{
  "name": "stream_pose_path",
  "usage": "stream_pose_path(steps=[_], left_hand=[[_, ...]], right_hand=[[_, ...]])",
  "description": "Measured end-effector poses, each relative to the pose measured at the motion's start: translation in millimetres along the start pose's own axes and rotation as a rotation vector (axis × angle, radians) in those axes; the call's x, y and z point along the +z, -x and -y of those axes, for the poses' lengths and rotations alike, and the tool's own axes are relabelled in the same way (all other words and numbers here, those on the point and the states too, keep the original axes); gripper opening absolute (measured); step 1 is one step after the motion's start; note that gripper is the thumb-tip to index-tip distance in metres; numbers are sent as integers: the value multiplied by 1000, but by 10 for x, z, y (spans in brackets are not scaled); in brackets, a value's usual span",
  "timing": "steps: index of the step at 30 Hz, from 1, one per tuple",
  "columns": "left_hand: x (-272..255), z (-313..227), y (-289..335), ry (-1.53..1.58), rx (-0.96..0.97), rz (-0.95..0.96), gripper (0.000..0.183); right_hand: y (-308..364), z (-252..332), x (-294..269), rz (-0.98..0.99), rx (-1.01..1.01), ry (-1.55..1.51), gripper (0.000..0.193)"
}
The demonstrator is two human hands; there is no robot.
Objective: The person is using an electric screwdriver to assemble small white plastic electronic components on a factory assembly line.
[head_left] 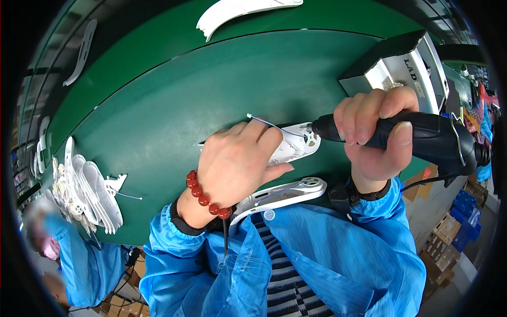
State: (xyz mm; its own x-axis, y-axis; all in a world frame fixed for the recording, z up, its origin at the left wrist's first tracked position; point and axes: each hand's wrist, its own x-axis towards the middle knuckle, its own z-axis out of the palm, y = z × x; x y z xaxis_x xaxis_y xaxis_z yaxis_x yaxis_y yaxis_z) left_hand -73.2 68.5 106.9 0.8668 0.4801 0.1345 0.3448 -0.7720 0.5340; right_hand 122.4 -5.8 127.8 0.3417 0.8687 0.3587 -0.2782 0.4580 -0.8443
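Observation:
A black electric screwdriver (pixel 417 134) lies nearly level in my right hand (pixel 377 124), its fingers wrapped round the body. The driver's tip meets the round end of a white plastic housing (pixel 296 145) on the green bench. My left hand (pixel 235 158) is pressed over the housing's other end, fingers curled and thumb along its near side; much of the part is hidden beneath it. A thin wire with a small white connector (pixel 250 115) sticks up from the housing. Close to my body, a second white housing (pixel 285 198) with a wire lies at the bench edge.
Several white housings (pixel 95 193) are stacked at the left. A box with a white front panel (pixel 404 76) stands at the back right. One curved white shell (pixel 243 11) lies at the far side, another (pixel 82 53) at the far left. A co-worker's blue sleeve (pixel 87 264) is at lower left.

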Motion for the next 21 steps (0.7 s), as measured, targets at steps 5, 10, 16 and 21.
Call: stream_pose_path(steps=[5,10,16,21], left_hand=[[-3,25,3,7,20,-29,41],[11,26,98,-19,36,-76,40],[-50,49,191,25,21,-84,41],[-650,346,922,476,-106,-325,34]], right_hand=[[-56,-92,54,39,-55,23,20],[-81,-116,198,-67,17,34,10],[0,-147,222,36,-36,62,11],[85,161,41,251,-200,50,36]])
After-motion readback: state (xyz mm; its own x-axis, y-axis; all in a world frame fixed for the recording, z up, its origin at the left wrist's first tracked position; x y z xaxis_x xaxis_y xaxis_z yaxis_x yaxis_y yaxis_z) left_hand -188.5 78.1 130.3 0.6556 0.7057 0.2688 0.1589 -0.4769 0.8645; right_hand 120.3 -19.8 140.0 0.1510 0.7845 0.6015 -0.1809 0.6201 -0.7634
